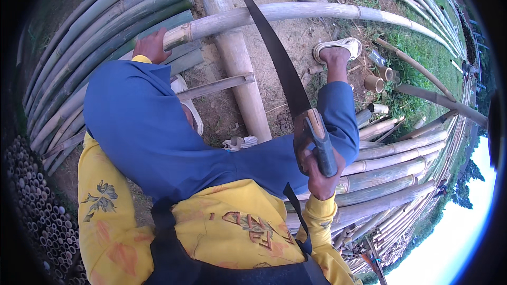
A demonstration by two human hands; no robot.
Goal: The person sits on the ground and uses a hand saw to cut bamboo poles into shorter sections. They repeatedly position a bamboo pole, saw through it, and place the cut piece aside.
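Note:
My right hand [323, 177] is closed round the handle of a hand saw [279, 58]. Its long, dark, toothed blade points up and away, tip toward the far side, and in this view crosses a long bamboo pole [311, 10]; whether they touch I cannot tell. At the left, my left hand [152, 46] grips that same pole near a pale joint, its fingers bent over the top. The pole lies crosswise over a thick bamboo log [240, 68] on the ground.
Many bamboo poles [113, 8] lie stacked at the left, and more [391, 171] at the right. A narrow bamboo strip [216, 85] lies by my legs. Short cut pieces [374, 83] sit near my sandalled foot [338, 50]. Cut pole ends [39, 200] are piled at the lower left.

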